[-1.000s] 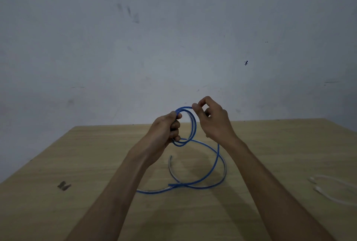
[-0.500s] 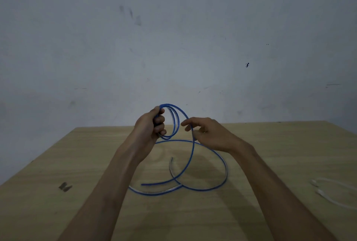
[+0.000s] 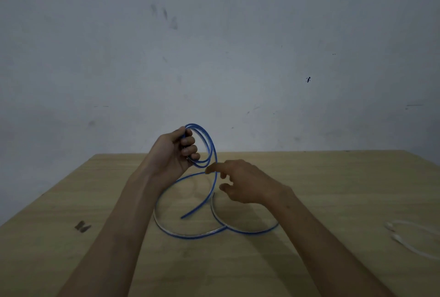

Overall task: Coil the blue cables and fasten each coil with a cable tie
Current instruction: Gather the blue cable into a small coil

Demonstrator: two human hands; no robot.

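A blue cable (image 3: 190, 234) lies partly looped on the wooden table (image 3: 333, 189). My left hand (image 3: 173, 153) is raised above the table's far half and is shut on a small coil of two or three turns of that cable. From the coil the cable drops past my right hand (image 3: 242, 184), which hovers lower and to the right with its fingers spread and the forefinger touching the strand. One free end of the cable rests on the table below the coil.
White cable ties (image 3: 409, 237) lie at the right edge of the table. A small dark mark or object (image 3: 82, 226) sits near the left edge. A grey wall stands behind the table's far edge.
My left hand has lifted the coil and shifted left. My right hand has let go of the coil's top, dropped down to the right and opened. The loose loops on the table have shifted.
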